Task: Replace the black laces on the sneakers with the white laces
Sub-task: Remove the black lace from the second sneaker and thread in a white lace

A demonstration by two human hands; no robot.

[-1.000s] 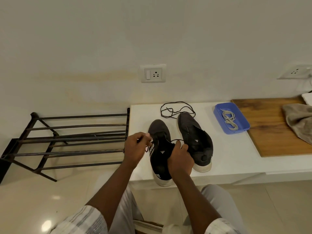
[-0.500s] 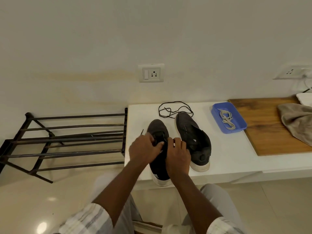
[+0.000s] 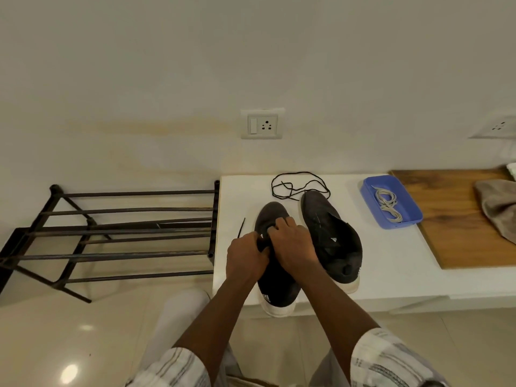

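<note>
Both hands on near sneaker (image 3: 276, 291), whose heel overhangs white table (image 3: 391, 275) edge. Left hand (image 3: 245, 255) - fingers curled, pinching black lace (image 3: 241, 227), tip poking out beside toe. Right hand (image 3: 293, 247) - fingers curled, gripping sneaker upper. Other sneaker (image 3: 332, 241) alongside. Loose lace (image 3: 300, 185) behind toes. White laces (image 3: 388, 205) in blue tray (image 3: 368, 202).

The left hand (image 3: 245, 258) and right hand (image 3: 293, 247), both hands curled together, cover the tongue of the nearer dark fabric sneaker (image 3: 276, 289), hiding what they pinch. The rumpled beige cloth (image 3: 499, 208) and brown wooden board (image 3: 460, 233) run off the right edge.
</note>
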